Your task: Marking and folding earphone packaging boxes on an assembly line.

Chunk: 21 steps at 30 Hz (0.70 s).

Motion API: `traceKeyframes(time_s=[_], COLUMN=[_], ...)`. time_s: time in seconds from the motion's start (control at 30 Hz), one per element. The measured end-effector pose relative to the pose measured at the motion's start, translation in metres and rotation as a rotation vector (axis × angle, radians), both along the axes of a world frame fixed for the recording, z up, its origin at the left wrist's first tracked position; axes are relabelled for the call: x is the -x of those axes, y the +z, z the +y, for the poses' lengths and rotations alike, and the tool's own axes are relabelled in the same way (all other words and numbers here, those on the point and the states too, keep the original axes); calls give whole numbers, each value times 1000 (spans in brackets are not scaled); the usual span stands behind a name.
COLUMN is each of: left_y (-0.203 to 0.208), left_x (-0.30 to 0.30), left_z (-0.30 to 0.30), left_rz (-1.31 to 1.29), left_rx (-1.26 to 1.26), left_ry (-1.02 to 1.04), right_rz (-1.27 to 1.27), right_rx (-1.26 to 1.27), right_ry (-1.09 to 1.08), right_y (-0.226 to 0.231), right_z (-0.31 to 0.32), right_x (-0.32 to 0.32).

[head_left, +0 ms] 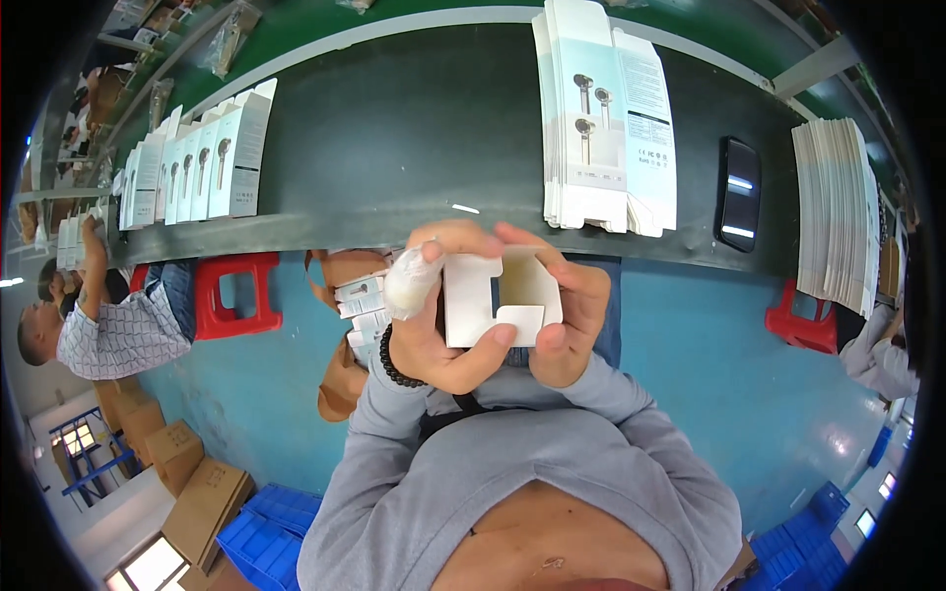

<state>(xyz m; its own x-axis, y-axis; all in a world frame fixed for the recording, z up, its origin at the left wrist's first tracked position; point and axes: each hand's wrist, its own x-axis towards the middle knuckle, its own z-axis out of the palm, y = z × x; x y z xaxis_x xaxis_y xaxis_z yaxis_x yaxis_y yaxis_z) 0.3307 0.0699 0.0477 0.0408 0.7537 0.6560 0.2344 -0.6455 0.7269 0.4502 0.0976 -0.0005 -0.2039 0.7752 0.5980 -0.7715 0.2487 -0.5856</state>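
Note:
In front of my chest, a small white carton (468,300) is gripped from both sides, its open end facing up with the flaps folded out. My left hand (441,357) is closed on its left side, thumb at the near flap. My right hand (581,320) is closed on the right side, fingers along the far and right flaps. A white, rounded, wrapped thing (412,284) is at my left fingers; whether it is a bandaged finger or a held item I cannot tell. Beyond my hands lies a stack of flat printed cartons (591,118) on the dark green table (404,128).
Upright printed boxes (232,163) line the table's left. A black phone (739,192) lies right of the stack, before another row of flat cartons (833,197). Below the table edge, an open brown carton (340,379) holds printed boxes. Red stools (241,295) and a seated person (123,330) are left.

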Motion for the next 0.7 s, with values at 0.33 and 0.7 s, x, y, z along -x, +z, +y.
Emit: traceKeyframes(time_s=[0.33,0.7], left_y=[-5,6], left_x=[5,3], left_z=[-1,-7], left_rz=[88,390], left_rx=[-50,-60], left_ry=[-20,186], right_rz=[-243,-453], right_rx=[-15,352], right_ry=[-111,276], right_y=[-2,16], right_z=[7,7], right_x=[-12,-12])
